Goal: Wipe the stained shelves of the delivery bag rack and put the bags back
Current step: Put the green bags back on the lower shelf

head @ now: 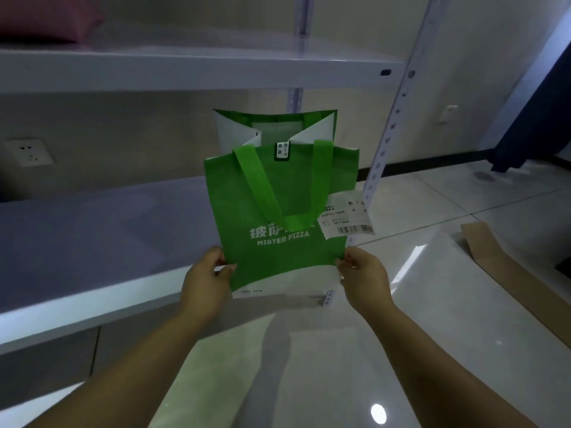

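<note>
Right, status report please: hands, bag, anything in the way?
Left hand, right hand pinch green bag at bottom corners. Bag upright before lower shelf. Rack post close behind.

Left hand, right hand outstretched, pinching bag.

The bag is between left hand and right hand, perhaps above right end of lower shelf

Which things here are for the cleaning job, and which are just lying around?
For the job: green bag, pinched by left hand and right hand; lower shelf.
Just lying about: cardboard strip, wall socket, dark curtain.
</note>
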The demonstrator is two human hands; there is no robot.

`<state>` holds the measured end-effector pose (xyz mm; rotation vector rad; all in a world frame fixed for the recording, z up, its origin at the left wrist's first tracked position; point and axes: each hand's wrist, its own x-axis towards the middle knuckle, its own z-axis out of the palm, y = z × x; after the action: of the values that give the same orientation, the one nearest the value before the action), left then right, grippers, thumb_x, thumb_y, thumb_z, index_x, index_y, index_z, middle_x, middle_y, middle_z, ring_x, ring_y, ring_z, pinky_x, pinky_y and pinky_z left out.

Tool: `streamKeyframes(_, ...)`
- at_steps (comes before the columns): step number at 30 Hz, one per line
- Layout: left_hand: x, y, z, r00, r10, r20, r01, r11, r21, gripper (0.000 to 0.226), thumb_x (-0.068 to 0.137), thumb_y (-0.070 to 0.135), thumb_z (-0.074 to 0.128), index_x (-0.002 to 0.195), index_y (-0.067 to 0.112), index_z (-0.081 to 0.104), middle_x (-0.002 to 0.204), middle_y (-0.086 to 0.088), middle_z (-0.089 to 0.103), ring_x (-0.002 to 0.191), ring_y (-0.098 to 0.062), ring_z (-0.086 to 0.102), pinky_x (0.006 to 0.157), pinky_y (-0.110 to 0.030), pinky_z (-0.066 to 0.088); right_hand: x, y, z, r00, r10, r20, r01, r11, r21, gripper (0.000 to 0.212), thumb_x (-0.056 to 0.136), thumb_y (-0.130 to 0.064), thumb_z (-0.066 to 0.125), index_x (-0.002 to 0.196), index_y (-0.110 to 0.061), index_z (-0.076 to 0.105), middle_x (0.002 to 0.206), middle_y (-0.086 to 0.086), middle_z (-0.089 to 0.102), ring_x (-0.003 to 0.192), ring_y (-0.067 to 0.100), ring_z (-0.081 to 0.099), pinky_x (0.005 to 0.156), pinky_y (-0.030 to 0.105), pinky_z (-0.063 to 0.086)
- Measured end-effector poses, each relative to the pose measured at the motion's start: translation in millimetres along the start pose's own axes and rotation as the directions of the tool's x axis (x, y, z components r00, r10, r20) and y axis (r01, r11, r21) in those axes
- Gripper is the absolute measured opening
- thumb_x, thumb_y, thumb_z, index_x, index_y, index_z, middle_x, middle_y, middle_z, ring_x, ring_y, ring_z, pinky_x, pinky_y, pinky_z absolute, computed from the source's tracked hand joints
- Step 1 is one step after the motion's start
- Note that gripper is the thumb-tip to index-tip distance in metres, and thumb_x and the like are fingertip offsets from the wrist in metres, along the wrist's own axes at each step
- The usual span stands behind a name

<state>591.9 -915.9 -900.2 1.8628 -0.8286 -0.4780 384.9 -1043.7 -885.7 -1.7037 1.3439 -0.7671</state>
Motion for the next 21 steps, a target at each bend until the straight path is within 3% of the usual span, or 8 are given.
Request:
streamKeyframes(5, -39.7, 22.5, 4.9, 0.996, 0.083, 0.027, -0.084, 0.996, 0.03, 0.016, 0.089, 0.006, 0.056, 0.077, 0.016, 0.053, 0.081, 0.009, 0.064, 0.078, -0.013, 0.062, 0.068, -0.032, 0.05, -38.9, 3.6, -37.0, 0.999, 0.049, -0.017, -0.048, 0.996, 0.07, 0.025, 0.09, -0.004, 0.051, 0.078, -0.022, 0.063, 0.086, 0.0, 0.066, 0.086, 0.023, 0.062, 0.083, 0.046, 0.053)
streamKeyframes(8, -55.1, 40.9, 8.8, 0.987, 0.148, 0.069, -0.151, 0.988, 0.033, 0.024, 0.089, 0.007, 0.056, 0.078, 0.029, 0.056, 0.081, 0.016, 0.063, 0.075, 0.003, 0.059, 0.061, -0.016, 0.047, -54.6, 2.2, -62.7, 0.996, 0.062, -0.057, -0.055, 0.992, 0.115, 0.024, 0.09, -0.004, 0.052, 0.079, -0.021, 0.064, 0.087, 0.0, 0.067, 0.085, 0.024, 0.063, 0.083, 0.05, 0.053)
streamKeyframes(12, -67.1, 64.7, 12.8, 0.968, 0.192, 0.16, -0.191, 0.981, -0.023, 0.022, 0.09, 0.01, 0.056, 0.084, 0.03, 0.059, 0.086, 0.014, 0.067, 0.082, -0.006, 0.062, 0.075, -0.033, 0.05, -69.6, -1.6, -97.9, 0.99, 0.049, -0.13, -0.031, 0.99, 0.139, 0.024, 0.091, -0.007, 0.052, 0.078, -0.023, 0.064, 0.087, 0.0, 0.068, 0.085, 0.023, 0.064, 0.081, 0.049, 0.054)
streamKeyframes(15, -79.0, 79.5, 19.3, 0.944, 0.243, 0.222, -0.24, 0.97, -0.039, 0.017, 0.09, 0.011, 0.056, 0.087, 0.027, 0.06, 0.086, 0.014, 0.068, 0.08, -0.005, 0.062, 0.072, -0.032, 0.05, -82.1, -0.6, -121.6, 0.984, 0.046, -0.17, -0.019, 0.988, 0.155, 0.023, 0.092, -0.007, 0.051, 0.081, -0.022, 0.065, 0.093, 0.002, 0.068, 0.09, 0.024, 0.063, 0.081, 0.046, 0.055)
streamKeyframes(21, -100.7, 114.6, 40.4, 0.903, 0.275, 0.331, -0.271, 0.961, -0.058, 0.007, 0.091, 0.01, 0.055, 0.087, 0.006, 0.058, 0.085, -0.016, 0.066, 0.083, -0.03, 0.061, 0.063, -0.023, 0.043, -106.4, -1.4, -164.1, 0.954, 0.137, -0.265, -0.085, 0.976, 0.201, 0.028, 0.093, -0.005, 0.049, 0.082, -0.025, 0.064, 0.089, -0.002, 0.068, 0.089, 0.022, 0.063, 0.083, 0.045, 0.054)
